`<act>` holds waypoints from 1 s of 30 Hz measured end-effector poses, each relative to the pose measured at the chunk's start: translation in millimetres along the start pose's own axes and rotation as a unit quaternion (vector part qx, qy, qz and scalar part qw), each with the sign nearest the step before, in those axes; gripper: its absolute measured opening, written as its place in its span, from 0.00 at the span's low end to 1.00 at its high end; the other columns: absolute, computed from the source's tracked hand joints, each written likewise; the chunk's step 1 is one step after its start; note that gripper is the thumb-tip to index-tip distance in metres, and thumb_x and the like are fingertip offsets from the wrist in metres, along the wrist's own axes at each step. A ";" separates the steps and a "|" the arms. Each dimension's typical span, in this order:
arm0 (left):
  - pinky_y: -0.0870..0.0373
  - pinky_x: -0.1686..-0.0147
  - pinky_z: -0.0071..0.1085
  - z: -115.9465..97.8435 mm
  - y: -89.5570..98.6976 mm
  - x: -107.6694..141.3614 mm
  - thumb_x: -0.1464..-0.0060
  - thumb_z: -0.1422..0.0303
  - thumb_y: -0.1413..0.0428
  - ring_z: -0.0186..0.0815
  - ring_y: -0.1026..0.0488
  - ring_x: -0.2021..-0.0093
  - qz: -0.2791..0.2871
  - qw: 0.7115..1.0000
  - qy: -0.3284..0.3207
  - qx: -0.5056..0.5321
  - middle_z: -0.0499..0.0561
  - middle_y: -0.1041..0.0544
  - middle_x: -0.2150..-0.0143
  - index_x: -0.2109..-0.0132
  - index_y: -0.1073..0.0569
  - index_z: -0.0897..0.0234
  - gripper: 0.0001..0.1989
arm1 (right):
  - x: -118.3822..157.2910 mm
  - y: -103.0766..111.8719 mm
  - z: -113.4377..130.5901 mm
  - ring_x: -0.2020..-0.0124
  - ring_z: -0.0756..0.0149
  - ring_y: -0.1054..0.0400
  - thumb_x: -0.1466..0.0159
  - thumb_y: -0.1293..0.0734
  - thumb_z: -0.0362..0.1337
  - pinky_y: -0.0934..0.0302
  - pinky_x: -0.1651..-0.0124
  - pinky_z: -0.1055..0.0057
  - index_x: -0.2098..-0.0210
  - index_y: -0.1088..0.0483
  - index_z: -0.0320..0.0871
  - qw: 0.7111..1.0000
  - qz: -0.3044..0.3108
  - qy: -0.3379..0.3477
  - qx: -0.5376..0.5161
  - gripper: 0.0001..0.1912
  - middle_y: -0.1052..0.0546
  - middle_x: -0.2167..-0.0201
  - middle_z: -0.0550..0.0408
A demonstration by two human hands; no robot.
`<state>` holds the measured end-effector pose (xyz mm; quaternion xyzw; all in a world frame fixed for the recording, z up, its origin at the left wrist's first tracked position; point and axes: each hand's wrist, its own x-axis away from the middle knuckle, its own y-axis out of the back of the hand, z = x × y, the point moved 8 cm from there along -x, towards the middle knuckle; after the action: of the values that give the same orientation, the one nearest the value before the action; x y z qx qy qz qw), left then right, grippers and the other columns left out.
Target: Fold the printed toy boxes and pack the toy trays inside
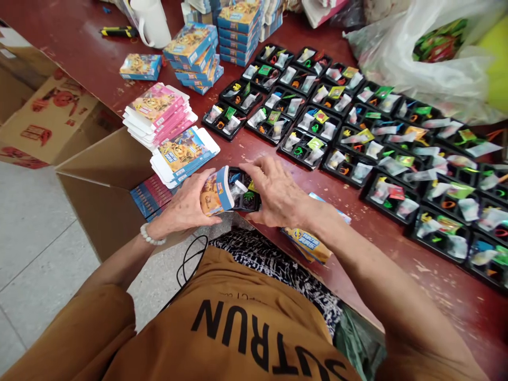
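Blue-and-yellow printed card carton (214, 191) is held at lower centre of the frame, cradled by the left hand (180, 203), with the fingers curled firmly around it. A black compartment tray (248, 197) is butted against the carton's open end and is grasped from above by the right hand (278, 193), its fingers (257, 169) bent over the tray's edge. The tray appears to be partway through being fitted into the carton, and a straight, even push would seem to be called for, with the card flaps kept clear.

Across a dark red tabletop (448, 301), rows of filled black trays (349, 132) holding small clear bags and bright plastic pieces spread over the right half of the frame. Stacked blue cartons (194, 50) stand at upper centre, with flattened pink cartons (156, 108) and flattened blue cartons (182, 153) nearer the hands. A loose carton (307, 244) lies just below the right hand. A white jug (151, 21) is seen at top, and a bulging plastic bag (436, 58) at upper right. An open cardboard box (103, 190) stands at left, above a grey tiled floor (39, 248).
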<state>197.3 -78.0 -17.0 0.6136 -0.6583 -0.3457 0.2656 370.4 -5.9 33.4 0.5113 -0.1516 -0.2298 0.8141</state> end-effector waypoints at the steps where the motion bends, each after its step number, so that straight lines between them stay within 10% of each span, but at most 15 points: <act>1: 0.33 0.34 0.63 -2.3 -1.6 -1.4 0.64 0.62 0.23 0.65 0.32 0.33 0.010 1.000 0.000 -0.023 0.68 0.32 0.31 0.26 0.44 0.63 0.61 | -0.5 -1.9 2.0 0.40 0.37 0.40 0.48 0.20 0.40 0.36 0.40 0.35 0.30 0.45 0.45 1.000 0.006 0.010 -0.001 0.52 0.37 0.39 0.37; 7: 0.32 0.37 0.62 -18.0 -9.1 -6.8 0.65 0.63 0.23 0.66 0.32 0.34 0.015 0.996 -0.020 -0.084 0.68 0.32 0.32 0.26 0.46 0.63 0.64 | -4.6 -4.6 -2.0 0.39 0.36 0.39 0.52 0.15 0.43 0.38 0.37 0.34 0.32 0.41 0.40 0.998 0.020 0.053 -0.009 0.54 0.35 0.38 0.35; 12: 0.31 0.38 0.60 -26.2 -9.5 -9.7 0.63 0.62 0.23 0.63 0.31 0.36 -0.020 0.997 -0.029 -0.069 0.67 0.31 0.33 0.24 0.49 0.60 0.64 | 15.1 22.0 -20.7 0.31 0.38 0.43 0.48 0.20 0.65 0.42 0.30 0.35 0.29 0.43 0.46 0.977 -0.131 0.041 -0.163 0.58 0.40 0.32 0.37; 17: 0.31 0.38 0.61 -24.7 -11.2 -11.7 0.63 0.63 0.23 0.64 0.32 0.34 -0.019 0.997 -0.007 -0.072 0.67 0.32 0.32 0.24 0.48 0.61 0.64 | 42.1 -1.1 -48.6 0.47 0.53 0.29 0.35 0.26 0.57 0.25 0.48 0.50 0.33 0.38 0.50 0.890 -0.185 -0.108 -0.402 0.37 0.27 0.43 0.45; 24: 0.33 0.36 0.66 -32.0 -21.5 -12.8 0.62 0.62 0.24 0.67 0.33 0.33 -0.003 0.998 -0.010 -0.066 0.68 0.32 0.31 0.25 0.47 0.61 0.62 | 46.9 -38.3 -46.6 0.58 0.62 0.29 0.40 0.21 0.46 0.27 0.54 0.60 0.51 0.31 0.50 0.799 -0.289 -0.182 -0.495 0.23 0.23 0.54 0.54; 30: 0.34 0.32 0.61 -70.1 -34.6 -3.3 0.58 0.69 0.30 0.61 0.34 0.30 0.015 0.988 -0.094 0.125 0.65 0.35 0.29 0.24 0.50 0.58 0.58 | 56.9 -7.0 4.9 0.56 0.61 0.31 0.23 0.39 0.45 0.34 0.47 0.57 0.57 0.24 0.50 0.894 -0.267 -0.115 -0.341 0.13 0.26 0.60 0.54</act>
<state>273.5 -84.1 -0.4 0.5964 -0.7277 -0.3131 0.1292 414.8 -42.4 29.8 0.1934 -0.0146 -0.5333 0.8234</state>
